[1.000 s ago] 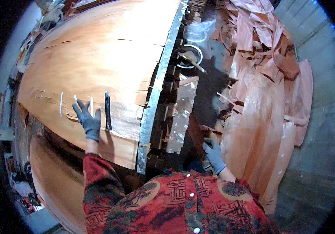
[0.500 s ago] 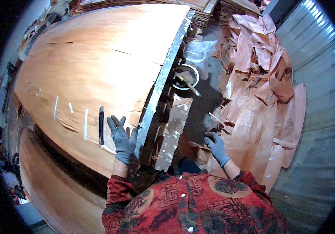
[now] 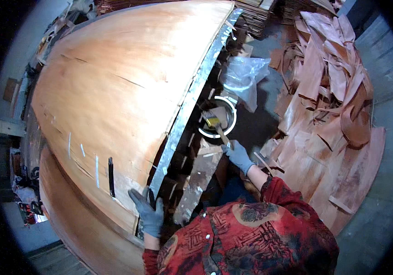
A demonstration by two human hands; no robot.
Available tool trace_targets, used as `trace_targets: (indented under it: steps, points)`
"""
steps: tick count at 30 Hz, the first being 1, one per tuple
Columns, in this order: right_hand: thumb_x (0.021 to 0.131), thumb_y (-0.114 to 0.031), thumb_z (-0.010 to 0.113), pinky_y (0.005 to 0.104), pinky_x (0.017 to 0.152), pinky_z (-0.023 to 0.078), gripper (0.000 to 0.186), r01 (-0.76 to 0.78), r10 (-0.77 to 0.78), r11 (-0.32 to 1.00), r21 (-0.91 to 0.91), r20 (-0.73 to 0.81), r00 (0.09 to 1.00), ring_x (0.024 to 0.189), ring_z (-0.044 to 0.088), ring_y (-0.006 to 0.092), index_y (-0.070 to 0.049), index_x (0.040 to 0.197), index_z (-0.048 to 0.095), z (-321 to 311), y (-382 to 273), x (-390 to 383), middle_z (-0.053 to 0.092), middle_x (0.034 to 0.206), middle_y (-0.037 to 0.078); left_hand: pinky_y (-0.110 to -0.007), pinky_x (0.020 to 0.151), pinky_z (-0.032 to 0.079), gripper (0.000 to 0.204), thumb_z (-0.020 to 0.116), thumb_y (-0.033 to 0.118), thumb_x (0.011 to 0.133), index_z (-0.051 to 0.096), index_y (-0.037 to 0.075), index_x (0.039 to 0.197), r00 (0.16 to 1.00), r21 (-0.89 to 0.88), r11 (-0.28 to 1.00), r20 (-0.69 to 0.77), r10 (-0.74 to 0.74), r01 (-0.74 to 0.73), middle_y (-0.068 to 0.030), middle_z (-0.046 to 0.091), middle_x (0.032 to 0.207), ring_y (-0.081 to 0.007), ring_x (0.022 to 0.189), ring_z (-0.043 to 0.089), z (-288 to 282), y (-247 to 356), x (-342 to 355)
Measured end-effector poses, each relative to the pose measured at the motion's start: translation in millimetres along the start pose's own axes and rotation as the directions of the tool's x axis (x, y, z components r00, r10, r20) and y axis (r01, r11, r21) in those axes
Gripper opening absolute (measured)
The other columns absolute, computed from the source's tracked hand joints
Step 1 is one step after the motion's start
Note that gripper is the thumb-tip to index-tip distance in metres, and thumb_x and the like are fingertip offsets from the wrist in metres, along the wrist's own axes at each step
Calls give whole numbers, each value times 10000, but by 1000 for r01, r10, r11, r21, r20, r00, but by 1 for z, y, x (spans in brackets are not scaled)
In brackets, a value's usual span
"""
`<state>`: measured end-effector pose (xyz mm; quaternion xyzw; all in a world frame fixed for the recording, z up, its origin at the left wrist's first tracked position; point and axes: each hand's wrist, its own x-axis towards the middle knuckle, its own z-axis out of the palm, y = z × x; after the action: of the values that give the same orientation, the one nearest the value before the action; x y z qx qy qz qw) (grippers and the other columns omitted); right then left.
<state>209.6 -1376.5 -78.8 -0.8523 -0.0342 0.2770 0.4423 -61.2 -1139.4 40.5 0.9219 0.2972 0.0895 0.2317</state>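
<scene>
Where its handle leaves the round container, a brush (image 3: 216,127) meets the right grip (image 3: 239,157), grey-gloved, fingers closed about the handle's end; brush head, with yellowish band, lies inside the container, ahead and to the left of that grip.

Container (image 3: 234,118): one, round, pale-rimmed, just ahead of the right grip; contents: the brush head and a flat brownish piece (image 3: 222,115); remaining interior dark, any liquid not to be made out.

Plastic bag (image 3: 244,77): one, clear, crumpled, farther ahead of the right grip, beyond the container; contents, if any, cannot be told.

Left grip (image 3: 150,216): grey-gloved, fingers apart, at the near corner of a large wood sheet (image 3: 123,87), beside the metal strip (image 3: 185,118) along its edge; whether it presses on the sheet cannot be told.

Black strip (image 3: 111,178): one, narrow, lying on the sheet, left of and ahead of the left grip; white strip (image 3: 97,172): narrow, just left of the black one.

Speckled board (image 3: 200,182): between the two grips; wood scraps (image 3: 329,87): a broad heap, right of and ahead of the right grip, curled and overlapping.
</scene>
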Motion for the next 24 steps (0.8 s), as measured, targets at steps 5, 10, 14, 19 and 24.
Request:
trace_targets:
  steps: [5, 10, 14, 19, 24]
  points:
    - [883, -311, 601, 285, 484, 463, 337, -303, 182, 888, 347, 339, 923, 551, 569, 142, 16, 954, 560, 7, 8, 23, 611, 728, 82, -439, 1111, 173, 945, 661, 187, 790, 16, -98, 1419, 986, -11, 987, -56, -158, 158, -334, 8, 1472, -427, 1375, 131, -3, 23, -27]
    - [908, -283, 566, 228, 444, 429, 251, -284, 183, 917, 281, 336, 924, 531, 523, 95, -33, 895, 578, -20, -5, 33, 579, 687, 24, -458, 1114, 164, 945, 646, 202, 810, -14, -77, 1426, 989, 126, 987, -122, -85, 101, -320, 134, 1458, -427, 1358, 187, 9, 43, -21]
    - [892, -289, 583, 272, 480, 447, 293, -108, 81, 988, 108, 231, 970, 541, 556, 117, 4, 900, 602, -35, 5, 52, 614, 722, 61, -441, 1109, 203, 912, 653, 201, 808, 45, -100, 1418, 992, 154, 988, -125, -4, 23, -345, 108, 1456, -442, 1353, 195, 39, 58, 19]
    - [850, -502, 538, 427, 792, 485, 484, 241, 20, 810, -535, 436, 900, 899, 613, 381, -48, 976, 647, -91, -33, 56, 649, 964, 194, -421, 1128, 165, 909, 638, 196, 811, 30, -98, 1419, 989, 102, 990, -104, 107, -96, -330, 85, 1468, -429, 1371, 150, 47, 74, 39]
    - [818, -301, 648, 375, 757, 497, 328, 59, -54, 998, 17, -224, 973, 862, 649, 304, -50, 1028, 628, -151, 67, 146, 667, 934, 176, -445, 1097, 227, 874, 606, 132, 834, 2, -52, 1438, 999, 119, 992, 6, -43, 42, -290, 25, 1492, -401, 1356, 223, 61, 85, 49]
